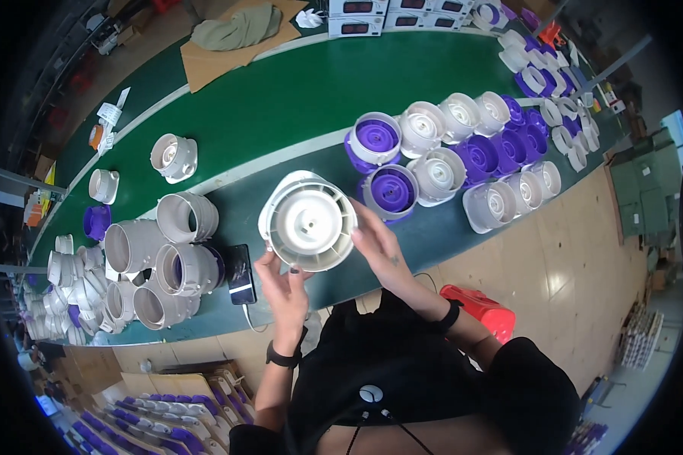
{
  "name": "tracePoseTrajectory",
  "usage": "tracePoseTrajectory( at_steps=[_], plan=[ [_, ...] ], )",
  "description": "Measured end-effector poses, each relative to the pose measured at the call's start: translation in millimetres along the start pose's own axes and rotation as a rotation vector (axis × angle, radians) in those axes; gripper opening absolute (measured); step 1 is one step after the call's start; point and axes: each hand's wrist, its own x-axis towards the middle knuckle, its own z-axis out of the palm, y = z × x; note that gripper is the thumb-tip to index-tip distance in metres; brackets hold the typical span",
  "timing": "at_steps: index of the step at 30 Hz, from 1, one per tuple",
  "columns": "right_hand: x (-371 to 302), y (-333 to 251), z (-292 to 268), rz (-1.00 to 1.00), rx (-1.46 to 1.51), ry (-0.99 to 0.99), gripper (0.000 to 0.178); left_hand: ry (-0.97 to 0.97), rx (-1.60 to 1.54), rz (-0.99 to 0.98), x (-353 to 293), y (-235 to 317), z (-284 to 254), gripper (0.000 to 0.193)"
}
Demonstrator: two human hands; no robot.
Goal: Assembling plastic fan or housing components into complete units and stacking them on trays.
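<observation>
Between my hands is a round white plastic housing (309,224), its open ribbed side facing up with a small central shaft showing. My left hand (284,284) grips its lower left edge, thumb and fingers closed on the rim. On the right side my right hand (376,236) holds the same rim. The housing is above the dark green workbench (281,299). To its left a black phone (240,274) lies on the bench with a white cable plugged in. Just right of my right hand stands a white housing with a purple inside (391,191).
White ring-shaped shells (178,267) are grouped at the left. Rows of white and purple housings (481,155) stand at the right. Behind runs a green conveyor belt (281,95) with a white housing (174,157) on it. A red stool (479,312) is by the bench's near side.
</observation>
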Motion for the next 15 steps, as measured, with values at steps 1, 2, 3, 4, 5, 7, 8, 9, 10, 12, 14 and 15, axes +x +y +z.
tracePoseTrajectory(
  at_steps=[1,2,3,4,5,7,8,9,10,12,14,15],
  plan=[
    [-11,4,-17,0.031,0.012,-0.008,0.051,-0.019,-0.006,-0.013,-9,-8,8,0.039],
    [-22,7,-33,0.037,0.02,-0.008,0.051,-0.039,-0.011,-0.026,-18,-17,18,0.039],
    [-33,8,-49,0.05,0.001,-0.001,0.052,-0.066,-0.031,-0.044,-27,-29,28,0.041],
    [-43,11,-66,0.062,-0.016,0.002,0.053,-0.064,-0.022,-0.048,-35,-41,39,0.041],
    [-52,14,-84,0.083,0.01,-0.01,0.054,-0.097,-0.011,-0.065,-43,-52,51,0.041],
    [-72,18,-120,0.085,0.001,0.008,0.054,-0.158,-0.06,-0.105,-59,-74,79,0.043],
    [-82,21,-137,0.084,-0.016,0.025,0.055,-0.156,-0.05,-0.114,-67,-83,93,0.043],
    [-92,26,-155,0.075,-0.007,0.04,0.054,-0.195,-0.069,-0.153,-75,-91,106,0.044],
    [-102,29,-172,0.084,0.004,0.043,0.054,-0.232,-0.09,-0.193,-82,-99,118,0.044],
    [-121,30,-202,0.134,0.042,0.106,0.054,-0.261,-0.097,-0.198,-90,-113,144,0.044],
    [-137,30,-224,0.164,0.051,0.157,0.054,-0.361,-0.162,-0.252,-93,-122,165,0.043],
    [-141,28,-234,0.192,0.023,0.192,0.054,-0.391,-0.147,-0.248,-96,-134,173,0.041]
  ],
)
